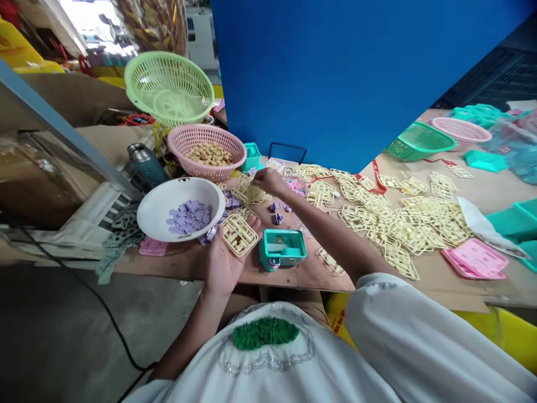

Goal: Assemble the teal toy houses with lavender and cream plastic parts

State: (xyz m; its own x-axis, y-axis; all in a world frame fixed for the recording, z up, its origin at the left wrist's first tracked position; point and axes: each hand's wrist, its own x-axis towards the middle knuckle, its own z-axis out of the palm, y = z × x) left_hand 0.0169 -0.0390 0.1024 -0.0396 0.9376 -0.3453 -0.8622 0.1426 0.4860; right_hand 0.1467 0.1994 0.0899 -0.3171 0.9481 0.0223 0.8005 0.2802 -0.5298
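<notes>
My left hand point(225, 267) is palm up and holds a cream plastic sprue frame point(240, 235) with small moulded parts in it. My right hand point(269, 181) reaches across to the back, its fingers bent together above a heap of cream frames point(251, 192); what they pinch, if anything, is hidden. In front of me stands a small turquoise plastic box point(283, 247), open at the top. Small dark purple parts point(277, 218) lie just behind it. Left of my left hand is a white bowl point(146, 210) holding light purple plastic pieces point(191, 217).
A pink basket point(178, 137) of tan pieces and a light green basket point(176, 89) stand at the back left, near a flask point(146, 163). A large blue panel point(310, 84) rises behind the table. Many cream frames point(403, 224) and pink plates point(476, 258) lie to the right.
</notes>
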